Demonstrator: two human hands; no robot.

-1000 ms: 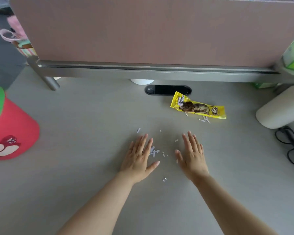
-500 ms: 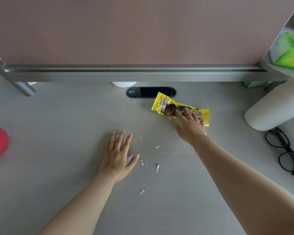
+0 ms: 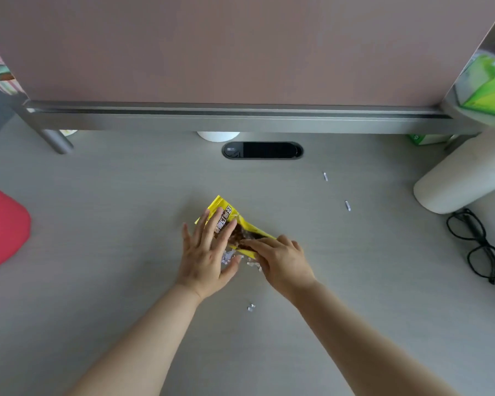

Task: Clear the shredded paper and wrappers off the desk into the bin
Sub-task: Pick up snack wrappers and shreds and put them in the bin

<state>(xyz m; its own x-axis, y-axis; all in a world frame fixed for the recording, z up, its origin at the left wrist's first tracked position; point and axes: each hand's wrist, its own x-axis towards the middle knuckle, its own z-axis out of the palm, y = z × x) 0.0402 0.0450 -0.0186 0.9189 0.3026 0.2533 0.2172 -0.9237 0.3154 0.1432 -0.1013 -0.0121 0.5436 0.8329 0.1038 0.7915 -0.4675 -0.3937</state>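
Hands corralling wrapper and shreds

Counter [image 3: 103,195] first: pale grey, stretching all round both hands, with a pink partition [image 3: 240,47] standing well beyond them. Far off past my left hand [image 3: 205,257] sits the red bin [image 3: 3,227], only partly in view. My left hand is spread flat, fingers open over the yellow wrapper [image 3: 226,212], pinning nothing firmly that I can tell. My right hand [image 3: 283,260] lies just beside it, fingers curled onto the wrapper's near end, apparently dragging it across as a scraper. Between the two hands lies a small heap of shredded paper [image 3: 227,257], which I judge they are herding together. Print on the wrapper is too blurred to read. Loose shreds [image 3: 347,205] remain well beyond my right hand, and one scrap [image 3: 251,307] lies nearer me.
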